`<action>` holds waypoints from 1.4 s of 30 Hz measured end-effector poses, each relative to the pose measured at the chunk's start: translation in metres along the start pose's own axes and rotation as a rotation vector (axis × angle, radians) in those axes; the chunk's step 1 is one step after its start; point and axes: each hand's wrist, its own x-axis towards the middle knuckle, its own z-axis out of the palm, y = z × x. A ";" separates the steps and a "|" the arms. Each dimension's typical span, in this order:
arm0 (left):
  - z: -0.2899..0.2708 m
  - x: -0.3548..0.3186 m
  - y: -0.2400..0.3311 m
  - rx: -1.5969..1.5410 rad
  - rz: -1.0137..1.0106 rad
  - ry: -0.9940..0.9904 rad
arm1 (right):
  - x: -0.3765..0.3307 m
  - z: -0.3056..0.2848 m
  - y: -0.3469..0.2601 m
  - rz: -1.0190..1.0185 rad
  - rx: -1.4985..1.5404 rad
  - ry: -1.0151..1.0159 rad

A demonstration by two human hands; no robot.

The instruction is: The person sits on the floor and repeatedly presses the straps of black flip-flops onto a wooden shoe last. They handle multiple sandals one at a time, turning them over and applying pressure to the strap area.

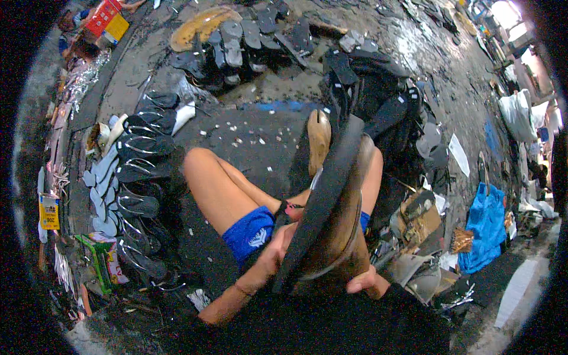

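Between my bare legs a dark, long-soled sandal [322, 195] is held up on edge, tilted and smeared by motion. A brown form like a shoe last lies along its right face, with a thin pale-edged band across it. My left hand [278, 251] is closed on the sole's left edge, low down. At the lower right, my right hand [364, 281] is closed about the near end, its thumb showing and its other fingers hidden. Just beyond the sandal a tan foot-shaped last [319, 139] with a slot in its end rests on the ground.
Black thong sandals [142, 165] line up at my left beside grey sole pieces [103, 189]. More soles [251, 35] stand ahead. Dark pieces [384, 100] heap up ahead right. Scraps [417, 219] and a blue cloth [484, 228] lie right. Another person's arm [133, 6] shows far left.
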 end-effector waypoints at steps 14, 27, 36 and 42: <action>-0.058 -0.013 -0.015 0.510 0.030 0.393 | 0.067 -0.064 0.102 0.380 -0.780 0.419; -0.069 -0.020 -0.008 0.029 -0.179 0.449 | 0.065 -0.017 0.041 0.110 -0.776 0.224; -0.132 0.104 0.009 -0.108 0.546 0.802 | 0.088 0.006 0.017 0.000 -1.342 0.230; -0.162 0.092 0.082 -0.663 0.605 0.144 | 0.070 -0.073 0.026 0.250 -1.045 0.437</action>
